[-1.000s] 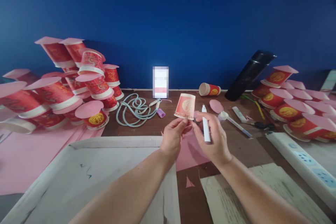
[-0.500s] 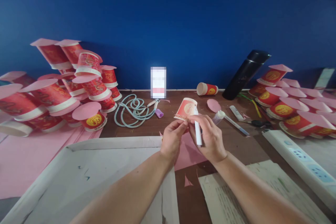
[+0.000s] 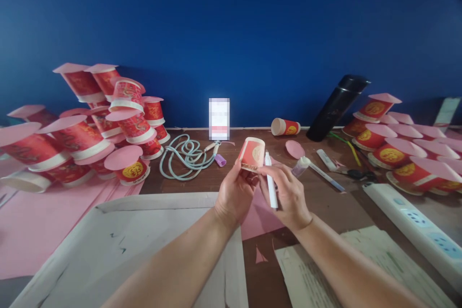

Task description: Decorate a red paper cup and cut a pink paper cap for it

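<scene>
My left hand (image 3: 234, 192) is closed around the lower part of a red paper cup (image 3: 251, 153) with a gold emblem, held over the table and slightly tilted. Between the fingers of my right hand (image 3: 288, 195) is a slim white pen (image 3: 271, 183), tip up beside the cup. My right fingertips touch the cup's lower edge. Under my hands lies a pink paper sheet (image 3: 262, 221). Beyond my right hand are a small clear bottle with a white cap (image 3: 300, 166) and a pink paper disc (image 3: 295, 149).
Stacked red cups with pink discs (image 3: 124, 156) stand left, and more cups (image 3: 391, 151) stand right. A coiled cable (image 3: 184, 159), a lying cup stack (image 3: 286, 127) and a leaning black flask (image 3: 335, 108) are behind. A white box lid (image 3: 155, 199) and a power strip (image 3: 411, 216) flank my arms.
My left hand has turned, its palm now more upward, with the cup tilting the other way and moving slightly left. The pen stays in my right hand. The view has tipped slightly up.
</scene>
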Motion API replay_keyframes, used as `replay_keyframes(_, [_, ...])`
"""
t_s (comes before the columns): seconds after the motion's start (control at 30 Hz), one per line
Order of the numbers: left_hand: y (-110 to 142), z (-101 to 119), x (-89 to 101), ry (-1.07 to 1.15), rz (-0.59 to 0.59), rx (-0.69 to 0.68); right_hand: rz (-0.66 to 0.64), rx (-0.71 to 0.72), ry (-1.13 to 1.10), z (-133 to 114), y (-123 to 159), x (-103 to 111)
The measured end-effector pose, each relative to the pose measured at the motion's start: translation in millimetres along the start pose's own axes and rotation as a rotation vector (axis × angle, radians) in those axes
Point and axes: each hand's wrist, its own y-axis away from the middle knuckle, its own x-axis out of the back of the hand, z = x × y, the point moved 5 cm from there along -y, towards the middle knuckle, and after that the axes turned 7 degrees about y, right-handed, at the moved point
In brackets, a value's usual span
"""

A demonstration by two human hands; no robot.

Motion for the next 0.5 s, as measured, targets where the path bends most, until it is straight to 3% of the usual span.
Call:
replay_keyframes(0.2, [-4.8, -3.2, 7.5, -0.031, 0.003, -0.014, 0.013, -0.034, -0.023, 1.6, -3.0, 3.2])
replay_keyframes(0.5, [-1.8, -7.1, 9.5, -0.115, 0.012, -0.048, -0.076, 0.068, 0.001, -0.5, -4.5, 0.7])
